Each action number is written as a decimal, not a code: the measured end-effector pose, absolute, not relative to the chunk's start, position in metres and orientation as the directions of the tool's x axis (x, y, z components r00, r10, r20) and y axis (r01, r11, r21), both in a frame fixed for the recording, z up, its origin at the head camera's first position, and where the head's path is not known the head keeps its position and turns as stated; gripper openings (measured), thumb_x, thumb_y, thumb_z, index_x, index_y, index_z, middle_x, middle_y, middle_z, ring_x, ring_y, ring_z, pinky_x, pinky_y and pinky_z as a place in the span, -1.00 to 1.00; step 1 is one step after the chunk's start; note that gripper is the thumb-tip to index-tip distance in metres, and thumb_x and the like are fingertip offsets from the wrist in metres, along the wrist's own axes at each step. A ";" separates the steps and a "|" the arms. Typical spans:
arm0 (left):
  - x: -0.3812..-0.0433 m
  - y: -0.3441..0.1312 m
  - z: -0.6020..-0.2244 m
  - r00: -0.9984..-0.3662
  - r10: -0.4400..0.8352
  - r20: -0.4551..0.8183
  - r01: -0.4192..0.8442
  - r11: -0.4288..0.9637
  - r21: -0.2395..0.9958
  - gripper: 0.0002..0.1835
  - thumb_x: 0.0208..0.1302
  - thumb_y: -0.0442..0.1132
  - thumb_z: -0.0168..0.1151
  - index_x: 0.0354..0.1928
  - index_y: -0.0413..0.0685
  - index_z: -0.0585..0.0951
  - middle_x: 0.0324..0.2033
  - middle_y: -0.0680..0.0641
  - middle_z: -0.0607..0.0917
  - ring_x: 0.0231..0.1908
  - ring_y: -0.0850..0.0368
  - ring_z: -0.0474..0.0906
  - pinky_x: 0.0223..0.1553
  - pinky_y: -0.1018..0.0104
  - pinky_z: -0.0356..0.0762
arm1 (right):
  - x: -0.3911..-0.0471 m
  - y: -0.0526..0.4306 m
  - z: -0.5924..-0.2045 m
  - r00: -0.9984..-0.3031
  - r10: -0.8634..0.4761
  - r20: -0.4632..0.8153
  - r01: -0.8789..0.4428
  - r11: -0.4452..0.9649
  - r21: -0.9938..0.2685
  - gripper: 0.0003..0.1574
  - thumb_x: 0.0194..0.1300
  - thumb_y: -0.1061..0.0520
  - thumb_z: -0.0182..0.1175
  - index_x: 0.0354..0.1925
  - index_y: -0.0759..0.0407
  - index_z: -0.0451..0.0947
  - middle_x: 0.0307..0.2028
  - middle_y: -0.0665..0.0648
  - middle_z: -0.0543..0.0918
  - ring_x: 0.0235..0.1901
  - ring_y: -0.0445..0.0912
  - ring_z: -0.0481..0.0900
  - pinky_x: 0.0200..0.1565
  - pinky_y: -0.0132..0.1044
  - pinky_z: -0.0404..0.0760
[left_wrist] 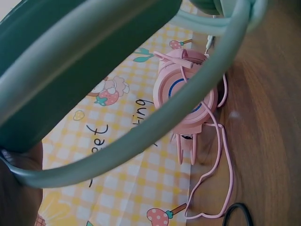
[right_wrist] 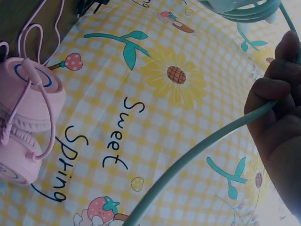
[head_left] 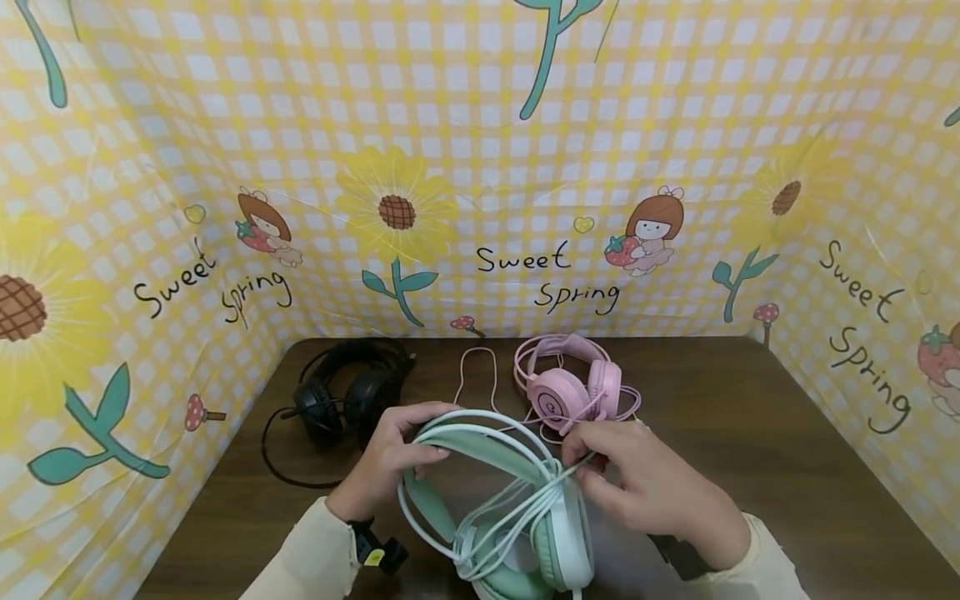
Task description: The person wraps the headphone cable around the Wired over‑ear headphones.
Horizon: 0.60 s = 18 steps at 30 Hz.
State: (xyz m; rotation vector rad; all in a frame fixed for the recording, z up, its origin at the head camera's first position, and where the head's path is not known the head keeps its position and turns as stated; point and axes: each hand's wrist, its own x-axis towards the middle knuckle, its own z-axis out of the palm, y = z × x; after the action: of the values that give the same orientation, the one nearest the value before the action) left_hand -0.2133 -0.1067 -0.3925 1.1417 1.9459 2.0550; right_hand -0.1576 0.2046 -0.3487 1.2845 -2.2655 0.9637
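Observation:
Mint-green headphones [head_left: 562, 525] are held up above the front of the table, their cable [head_left: 510, 521] looped in several strands around the earcups. My left hand [head_left: 393, 458] grips the headband [head_left: 480, 446] at its left side, thumb on the near face. At the right earcup, my right hand [head_left: 637, 475] pinches a strand of the green cable between thumb and fingers. In the right wrist view that cable [right_wrist: 188, 157] runs down and left from the curled fingers of my right hand [right_wrist: 277, 99]. The lower earcup is partly hidden behind the cable strands.
Pink headphones [head_left: 558, 396] with their thin cable lie at the back middle of the brown table [head_left: 750, 433]. Black headphones [head_left: 318, 404] with a looped cable lie at the back left. A yellow checked cloth [head_left: 480, 167] stands behind and along both sides.

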 end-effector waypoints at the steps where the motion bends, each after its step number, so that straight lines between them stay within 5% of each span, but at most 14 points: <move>1: -0.213 -0.107 -0.392 -0.713 0.538 0.450 0.415 -0.195 0.889 -0.58 0.15 -0.50 0.16 0.10 -0.44 0.54 -0.32 -0.12 0.64 -0.76 0.04 0.24 -0.80 0.21 0.31 | -0.158 0.205 -0.348 -0.515 -0.605 0.607 -0.857 0.346 -0.382 -0.65 0.00 0.40 0.16 -0.31 -0.03 0.48 -0.40 -0.17 0.53 -0.41 -0.39 0.47 -0.34 -0.56 0.48; 10: -0.214 -0.105 -0.392 -0.671 0.554 0.493 0.352 -0.347 0.869 -0.56 0.12 -0.56 0.09 0.10 -0.52 0.50 -0.36 -0.05 0.64 -0.78 0.05 0.17 -0.82 0.11 0.15 | -0.159 0.205 -0.347 -0.515 -0.601 0.610 -0.857 0.339 -0.389 -0.65 0.04 0.39 0.19 -0.31 -0.06 0.50 -0.38 -0.23 0.53 -0.41 -0.38 0.47 -0.33 -0.54 0.49; 18: -0.216 -0.101 -0.396 -0.632 0.569 0.525 0.231 -0.509 0.829 -0.46 0.09 -0.60 -0.05 0.14 -0.27 0.58 -0.46 0.05 0.60 -0.78 0.09 0.10 -0.81 0.18 0.05 | -0.162 0.205 -0.346 -0.456 -0.638 0.621 -0.886 0.257 -0.386 -0.69 0.25 0.37 0.15 -0.23 -0.06 0.51 -0.40 -0.20 0.49 -0.42 -0.37 0.41 -0.35 -0.54 0.41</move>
State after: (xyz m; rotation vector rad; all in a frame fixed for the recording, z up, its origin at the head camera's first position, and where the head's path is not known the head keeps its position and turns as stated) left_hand -0.2159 -0.1009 -0.3963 1.2167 1.4192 2.2426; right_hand -0.1618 0.2050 -0.3463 1.3966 -2.1956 1.0198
